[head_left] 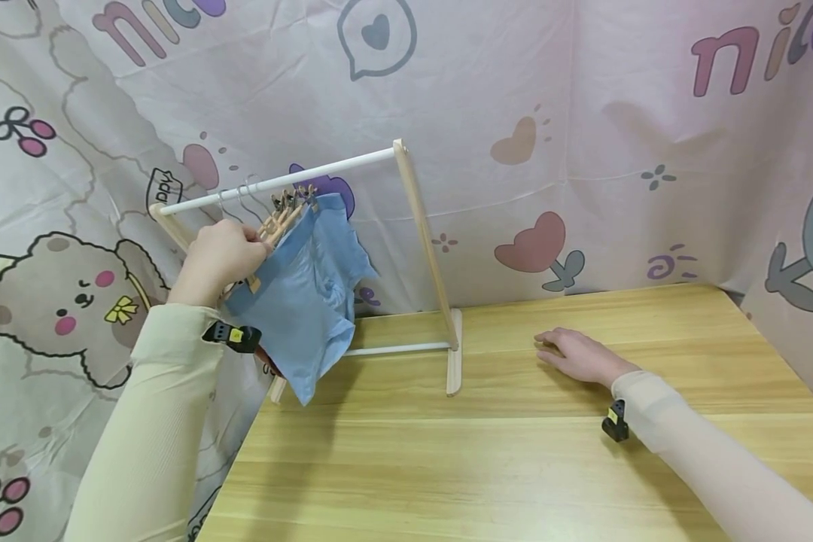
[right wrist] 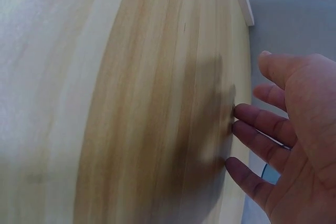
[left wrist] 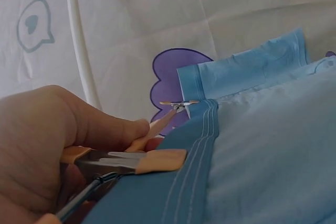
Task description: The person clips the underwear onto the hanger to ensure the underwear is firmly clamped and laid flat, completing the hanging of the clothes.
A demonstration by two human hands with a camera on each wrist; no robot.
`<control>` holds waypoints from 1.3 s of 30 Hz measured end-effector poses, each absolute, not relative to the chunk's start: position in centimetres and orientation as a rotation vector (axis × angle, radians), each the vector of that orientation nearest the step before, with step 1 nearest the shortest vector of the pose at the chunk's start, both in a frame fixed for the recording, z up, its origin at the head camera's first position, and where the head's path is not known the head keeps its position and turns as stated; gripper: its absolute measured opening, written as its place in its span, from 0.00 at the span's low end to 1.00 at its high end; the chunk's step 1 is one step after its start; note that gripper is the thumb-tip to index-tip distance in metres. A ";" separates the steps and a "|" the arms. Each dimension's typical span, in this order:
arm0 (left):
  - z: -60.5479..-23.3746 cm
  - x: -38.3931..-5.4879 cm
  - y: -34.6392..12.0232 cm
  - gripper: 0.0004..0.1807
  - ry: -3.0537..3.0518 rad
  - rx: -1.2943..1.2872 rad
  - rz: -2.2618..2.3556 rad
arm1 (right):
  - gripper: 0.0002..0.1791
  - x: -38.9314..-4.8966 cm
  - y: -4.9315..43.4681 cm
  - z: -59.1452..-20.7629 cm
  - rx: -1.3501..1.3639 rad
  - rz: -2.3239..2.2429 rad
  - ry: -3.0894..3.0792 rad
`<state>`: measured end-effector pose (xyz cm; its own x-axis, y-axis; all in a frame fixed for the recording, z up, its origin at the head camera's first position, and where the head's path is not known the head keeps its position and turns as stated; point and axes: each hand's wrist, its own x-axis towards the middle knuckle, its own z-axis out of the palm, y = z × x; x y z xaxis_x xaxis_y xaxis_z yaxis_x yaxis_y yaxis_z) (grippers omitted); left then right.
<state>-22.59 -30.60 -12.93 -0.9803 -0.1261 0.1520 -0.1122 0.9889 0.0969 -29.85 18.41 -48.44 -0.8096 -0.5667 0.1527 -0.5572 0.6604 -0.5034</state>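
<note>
My left hand [head_left: 222, 256] pinches a wooden clip hanger [head_left: 286, 224] between thumb and fingers, at the left of the head view. From its clips hangs a light-blue garment [head_left: 301, 290] with a stitched waistband. The left wrist view shows a wood-tipped metal clip [left wrist: 161, 161] biting the waistband [left wrist: 194, 156] just below the thumb. Wire hanger hooks [head_left: 244, 197] stand at the white rod [head_left: 342, 162] of a small clothes rack [head_left: 425, 237]. My right hand [head_left: 579, 354] hovers low over the wooden table, its fingers apart and loosely bent, holding nothing.
The rack's white lower bar [head_left: 406, 348] and wooden foot [head_left: 454, 361] stand on the wood-grain table [head_left: 488, 467]. A printed cloth [head_left: 461, 98] with bears and hearts hangs behind and at both sides. Each wrist carries a small black camera [head_left: 233, 336].
</note>
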 end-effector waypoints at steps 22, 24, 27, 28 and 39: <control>-13.4 -22.8 -29.8 0.14 -2.950 0.318 -0.119 | 0.23 -30.0 19.3 -48.5 -0.972 -0.834 2.859; -13.5 -22.7 -29.7 0.16 -2.944 0.320 -0.115 | 0.24 -29.9 19.4 -48.5 -0.972 -0.832 2.859; -13.7 -22.7 -29.4 0.18 -2.929 0.313 -0.104 | 0.24 -29.8 19.6 -48.3 -0.953 -0.839 2.860; -13.7 -22.7 -29.3 0.19 -2.923 0.307 -0.100 | 0.24 -29.8 19.7 -48.3 -0.948 -0.839 2.860; -14.7 -21.4 -27.2 0.14 -2.733 0.217 0.021 | 0.25 -29.5 20.2 -47.6 -0.925 -0.841 2.827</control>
